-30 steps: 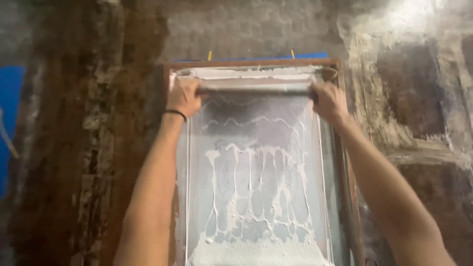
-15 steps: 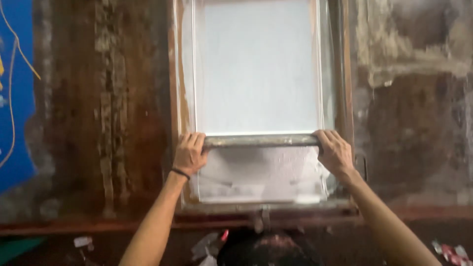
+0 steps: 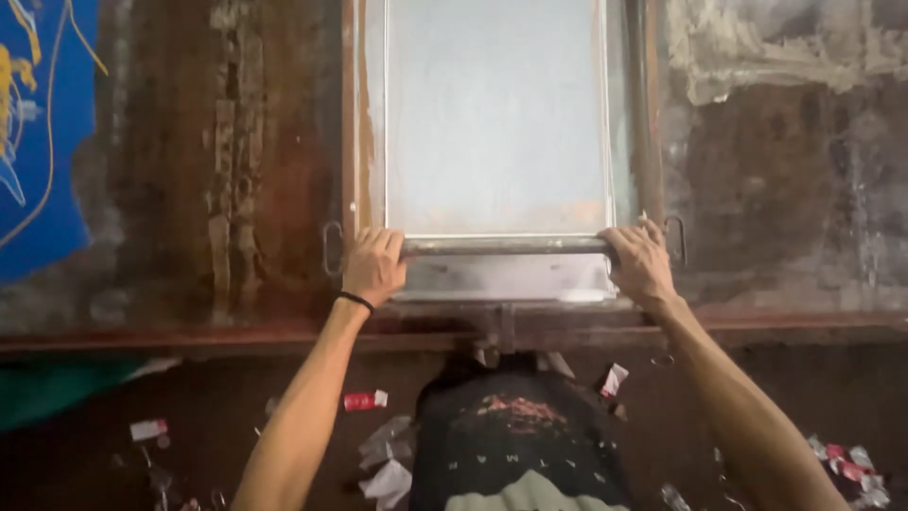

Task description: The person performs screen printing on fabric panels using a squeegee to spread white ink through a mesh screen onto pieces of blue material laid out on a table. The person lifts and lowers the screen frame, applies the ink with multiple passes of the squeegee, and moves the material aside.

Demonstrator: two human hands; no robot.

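Observation:
A wooden-framed printing screen [image 3: 352, 142] with pale grey mesh lies on a stained brown table. A long squeegee bar [image 3: 501, 247] rests across the screen's near end, with white ink pooled just below it. My left hand [image 3: 373, 265] grips the bar's left end; a dark band circles that wrist. My right hand [image 3: 639, 263] grips the bar's right end. Both sets of fingers curl over the bar.
The table's near edge [image 3: 189, 333] runs across the view. A blue printed cloth [image 3: 43, 142] lies at far left. Metal handles [image 3: 331, 248] stick out beside the frame. Scraps of paper and red bits [image 3: 363, 400] litter the dark floor below.
Both hands have pulled the squeegee bar from the far end of the screen down to the near end. The streaky white ink on the mesh has been wiped smooth.

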